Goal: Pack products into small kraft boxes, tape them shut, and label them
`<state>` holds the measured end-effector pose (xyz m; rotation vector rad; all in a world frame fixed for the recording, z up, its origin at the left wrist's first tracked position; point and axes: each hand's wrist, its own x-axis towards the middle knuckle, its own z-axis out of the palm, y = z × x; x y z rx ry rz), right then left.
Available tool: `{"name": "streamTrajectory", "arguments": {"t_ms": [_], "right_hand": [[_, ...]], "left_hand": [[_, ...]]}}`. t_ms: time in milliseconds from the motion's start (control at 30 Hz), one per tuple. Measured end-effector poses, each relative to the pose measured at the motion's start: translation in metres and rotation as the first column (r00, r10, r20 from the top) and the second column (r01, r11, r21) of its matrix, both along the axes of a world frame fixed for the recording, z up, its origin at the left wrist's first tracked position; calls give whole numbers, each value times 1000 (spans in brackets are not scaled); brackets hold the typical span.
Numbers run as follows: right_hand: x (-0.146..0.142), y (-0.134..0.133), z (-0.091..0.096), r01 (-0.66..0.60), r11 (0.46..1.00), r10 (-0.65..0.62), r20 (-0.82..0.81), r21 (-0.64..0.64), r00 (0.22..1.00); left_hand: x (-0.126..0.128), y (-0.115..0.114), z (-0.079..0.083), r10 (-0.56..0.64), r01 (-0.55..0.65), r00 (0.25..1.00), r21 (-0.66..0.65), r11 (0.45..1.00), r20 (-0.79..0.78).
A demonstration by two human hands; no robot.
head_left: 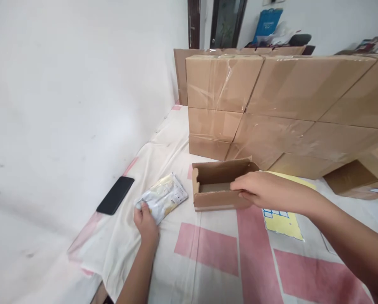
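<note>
In the head view, my left grip (145,223) is closed around one end of a shiny white packet (171,196), which lies just left of the open cardboard box (220,200), my landmark. My right grip (255,190) pinches the near wall of that box, toward its right end. Farther left of the box, beyond the packet, a black phone (115,195) lies on the table (173,274). Taped cartons (280,88) stand stacked behind the box, and a yellow sheet (284,226) lies to its right.

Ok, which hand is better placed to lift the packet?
Left, most likely: the left hand grips one end of the packet, while the right hand holds the open box.
</note>
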<state>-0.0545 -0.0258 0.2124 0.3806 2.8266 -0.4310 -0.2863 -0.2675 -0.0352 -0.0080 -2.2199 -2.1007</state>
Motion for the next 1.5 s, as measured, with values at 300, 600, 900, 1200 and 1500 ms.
{"name": "streamTrajectory", "arguments": {"t_ms": [300, 600, 900, 1200, 1500], "right_hand": [[32, -42, -4, 75, 995, -38, -473, 61, 880], [6, -143, 8, -148, 933, 324, -583, 329, 745], [82, -82, 34, 302, 951, -63, -915, 66, 399], [71, -12, 7, 650, 758, -148, -984, -47, 102], [83, 4, -25, 670, 727, -220, -975, -151, 18]], "left_hand": [[-3, -3, 17, -29, 43, 971, 53, 998, -237], [33, -49, 113, -298, 532, 609, 100, 841, -735], [57, 12, 121, -530, 706, 495, -37, 707, -688], [128, 67, 111, -805, 632, 160, -567, 528, -571], [176, 85, 120, -877, 601, 37, -690, 403, -480]]}}
